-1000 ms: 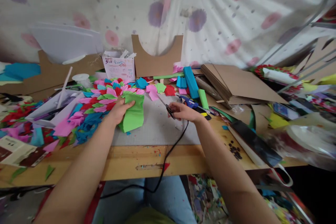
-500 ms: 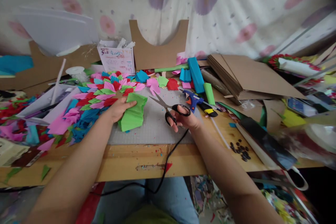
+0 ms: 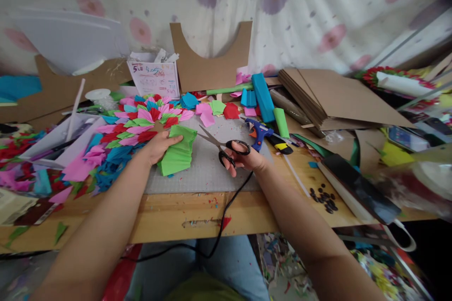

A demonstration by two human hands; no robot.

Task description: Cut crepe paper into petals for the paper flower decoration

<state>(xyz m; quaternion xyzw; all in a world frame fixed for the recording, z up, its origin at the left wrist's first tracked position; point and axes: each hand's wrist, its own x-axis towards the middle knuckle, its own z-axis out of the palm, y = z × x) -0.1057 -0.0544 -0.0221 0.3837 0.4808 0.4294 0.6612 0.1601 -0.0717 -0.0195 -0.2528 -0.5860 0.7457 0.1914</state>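
A folded piece of green crepe paper (image 3: 177,152) is pinched between the thumb and fingers of my left hand (image 3: 160,146), over the left part of the grey cutting mat (image 3: 208,181). My right hand (image 3: 246,157) has its fingers through the black handles of a pair of scissors (image 3: 216,140). The blades are slightly parted and point up and left toward the green paper, with a small gap between tip and paper. Close beyond my right hand lies a blue glue gun (image 3: 259,132).
Left of the mat are colourful paper petals (image 3: 141,122) and a white box of tools (image 3: 63,143). On the right lie a yellow-black utility knife (image 3: 280,145), dark round pieces (image 3: 326,200), a phone (image 3: 360,188) and stacked cardboard (image 3: 342,99). A black cord (image 3: 226,216) crosses the table edge.
The scissors and my right hand have shifted slightly left, nearer the green paper. My left hand keeps its hold almost unmoved. The whole view has tilted a little.
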